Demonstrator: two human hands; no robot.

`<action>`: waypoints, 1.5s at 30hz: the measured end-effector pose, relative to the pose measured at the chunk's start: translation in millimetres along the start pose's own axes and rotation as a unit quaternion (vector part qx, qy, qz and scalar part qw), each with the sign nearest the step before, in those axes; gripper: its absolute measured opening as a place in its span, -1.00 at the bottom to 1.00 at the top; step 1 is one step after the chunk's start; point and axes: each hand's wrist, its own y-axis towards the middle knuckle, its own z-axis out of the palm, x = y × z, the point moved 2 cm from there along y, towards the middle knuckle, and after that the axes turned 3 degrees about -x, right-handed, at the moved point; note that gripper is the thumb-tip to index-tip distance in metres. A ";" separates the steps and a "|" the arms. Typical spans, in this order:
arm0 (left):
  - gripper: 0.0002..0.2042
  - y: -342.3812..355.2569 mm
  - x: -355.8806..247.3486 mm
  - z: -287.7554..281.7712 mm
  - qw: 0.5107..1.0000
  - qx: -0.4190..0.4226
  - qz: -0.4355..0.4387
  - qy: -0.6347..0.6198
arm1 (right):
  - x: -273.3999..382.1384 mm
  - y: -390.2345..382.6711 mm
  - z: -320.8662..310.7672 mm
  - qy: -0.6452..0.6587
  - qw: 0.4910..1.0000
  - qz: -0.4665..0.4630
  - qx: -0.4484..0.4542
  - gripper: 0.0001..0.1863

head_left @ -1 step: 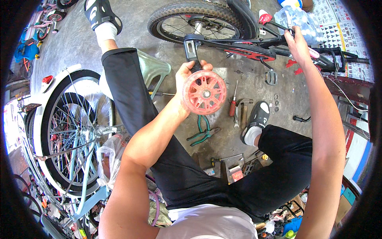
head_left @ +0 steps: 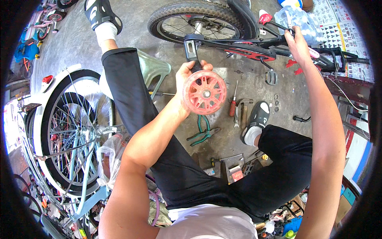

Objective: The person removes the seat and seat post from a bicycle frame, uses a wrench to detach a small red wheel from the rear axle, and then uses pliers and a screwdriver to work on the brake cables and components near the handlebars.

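Note:
My left hand (head_left: 184, 77) grips a black bracket (head_left: 191, 49) carrying a small translucent pink wheel (head_left: 211, 99), raised beside a bicycle lying on its side, whose treaded tire (head_left: 167, 24) is at the top. My right hand (head_left: 297, 46) is closed on a slim black bar (head_left: 283, 35) at that bicycle's frame. A loose-looking pedal (head_left: 271, 79) sits below the frame. Green-handled pliers (head_left: 201, 135), a red screwdriver (head_left: 232, 105), a wrench (head_left: 237, 119), a hammer (head_left: 244, 113) and several washers (head_left: 276, 103) rest on the floor between my feet.
A white-rimmed bicycle wheel (head_left: 53, 107) and frame stand at left, a plastic bag (head_left: 107, 159) beside them. A pale stool-like object (head_left: 157, 71) is behind my left leg. Wrapped bottles (head_left: 306, 28) and a printed sheet (head_left: 338, 24) are at upper right, small bikes (head_left: 51, 22) at upper left.

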 end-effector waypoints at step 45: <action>-0.59 64.3 -49.3 -80.1 0.630 -0.515 0.237 0.530 | -4.1 1.1 -2.0 0.003 1.000 -0.002 0.009 -0.41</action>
